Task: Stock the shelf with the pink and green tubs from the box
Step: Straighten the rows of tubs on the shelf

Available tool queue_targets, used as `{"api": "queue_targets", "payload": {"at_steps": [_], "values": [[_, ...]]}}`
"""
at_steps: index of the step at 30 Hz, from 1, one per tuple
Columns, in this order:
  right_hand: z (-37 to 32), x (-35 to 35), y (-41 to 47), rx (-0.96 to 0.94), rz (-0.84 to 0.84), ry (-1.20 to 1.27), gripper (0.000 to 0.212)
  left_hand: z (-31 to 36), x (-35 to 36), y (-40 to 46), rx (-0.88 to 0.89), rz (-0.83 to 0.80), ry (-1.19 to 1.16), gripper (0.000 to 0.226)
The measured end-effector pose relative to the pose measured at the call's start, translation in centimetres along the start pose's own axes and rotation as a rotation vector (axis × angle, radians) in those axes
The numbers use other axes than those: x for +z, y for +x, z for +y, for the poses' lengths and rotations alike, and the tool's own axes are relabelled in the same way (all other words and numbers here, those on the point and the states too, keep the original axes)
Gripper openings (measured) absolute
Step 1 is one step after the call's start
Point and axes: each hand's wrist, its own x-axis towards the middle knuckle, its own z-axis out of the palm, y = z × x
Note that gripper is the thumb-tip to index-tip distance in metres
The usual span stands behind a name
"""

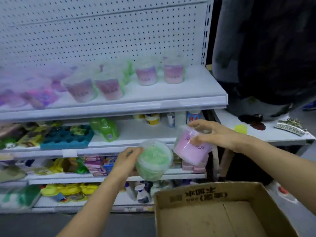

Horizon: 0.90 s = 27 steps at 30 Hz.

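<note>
My left hand (127, 159) grips a green tub (153, 161) with a clear lid, tilted toward me, in front of the lower shelves. My right hand (212, 132) holds a pink tub (190, 148), also tilted, just right of the green one. Both tubs hang in the air above the open cardboard box (191, 195) at the bottom right, whose visible inside is bare. On the top white shelf (196, 93) stand several pink tubs (173, 73) and a few green ones (127, 72) behind them, all blurred.
Lower shelves hold a green bottle (104, 129), a teal foam tray (66, 136), small jars and colourful packs. A person in dark clothing (266, 57) stands at the right by a white side shelf (273, 135) with small items. White pegboard backs the top shelf.
</note>
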Motion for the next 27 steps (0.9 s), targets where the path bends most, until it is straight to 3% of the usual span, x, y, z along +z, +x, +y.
{"api": "queue_targets", "payload": {"at_steps": [13,17,22,27], "values": [[-17.8,-1.1,12.0,-0.291,0.311,-0.083,0.058,10.9,-8.4,5.0,0.112,0.053,-0.087,0.023],[-18.7,-0.7,16.7,-0.217,0.378,-0.232,0.068,12.0,-10.2,6.9,0.105,0.041,-0.100,0.023],[-17.7,0.1,20.2,-0.129,0.293,-0.456,0.084,12.1,-11.7,8.4,0.104,-0.001,-0.104,0.025],[-17.2,0.9,21.0,-0.155,0.256,-0.537,0.080,12.3,-12.4,8.9,0.047,-0.016,-0.135,0.033]]}}
